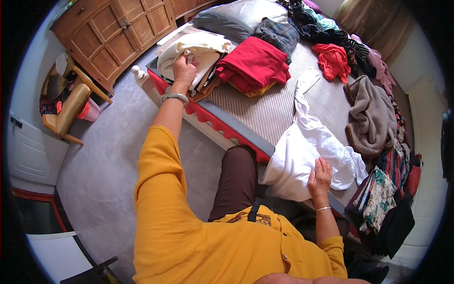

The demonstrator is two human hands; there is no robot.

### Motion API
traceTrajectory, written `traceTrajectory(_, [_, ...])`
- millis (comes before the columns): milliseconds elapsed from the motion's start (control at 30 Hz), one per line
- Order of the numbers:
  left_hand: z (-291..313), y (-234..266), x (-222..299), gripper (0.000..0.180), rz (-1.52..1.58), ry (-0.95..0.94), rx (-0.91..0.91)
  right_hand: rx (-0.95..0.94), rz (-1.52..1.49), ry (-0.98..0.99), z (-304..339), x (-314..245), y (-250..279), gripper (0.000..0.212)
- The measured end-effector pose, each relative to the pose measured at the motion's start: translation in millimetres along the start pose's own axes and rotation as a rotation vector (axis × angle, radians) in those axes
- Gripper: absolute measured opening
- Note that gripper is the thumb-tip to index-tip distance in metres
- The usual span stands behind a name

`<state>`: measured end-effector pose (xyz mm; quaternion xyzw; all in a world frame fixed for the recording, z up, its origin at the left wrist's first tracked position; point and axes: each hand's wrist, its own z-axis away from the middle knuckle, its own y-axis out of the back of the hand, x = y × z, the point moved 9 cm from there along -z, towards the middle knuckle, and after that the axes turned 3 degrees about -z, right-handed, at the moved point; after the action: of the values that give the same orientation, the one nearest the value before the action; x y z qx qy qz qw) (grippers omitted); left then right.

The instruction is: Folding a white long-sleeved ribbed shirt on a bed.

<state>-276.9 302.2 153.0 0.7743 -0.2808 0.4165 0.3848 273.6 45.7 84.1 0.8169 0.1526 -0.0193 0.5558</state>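
Touching cream folded clothes (201,51) on the bed (257,111), left hand (184,71) is curled (whether it grips, I cannot tell) | red folded clothes (255,64) lie just beside that stack | white garment (302,149) spreads at the bed's near edge, right hand (320,180) flat on it, clamping nothing

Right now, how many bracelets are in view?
2. The thick bracelet sits just behind the left hand, which is at the folded pile; the thin bracelet sits behind the right hand, on the white shirt. The sleeves could hide more.
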Motion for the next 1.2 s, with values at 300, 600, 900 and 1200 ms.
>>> traceTrajectory(300, [6.1,-13.8,24.1,0.025,-0.929,-0.213,-0.064,0.003,-0.007,-0.013,-2.4,1.0,3.6,0.043])
traceTrajectory(600, [32.0,-4.5,31.5,0.028,-0.997,-0.283,0.128,0.002,0.003,-0.013,-1.0,-2.9,6.9,0.042])
traceTrajectory(900, [12.1,5.0,17.6,0.021,-0.925,-0.258,0.172,0.012,-0.034,-0.054,-2.8,1.5,7.0,0.042])
traceTrajectory(1200, [12.8,-15.7,17.3,0.045,-1.097,-0.146,0.034,0.045,-0.045,-0.086,0.0,8.1,11.4,0.044])
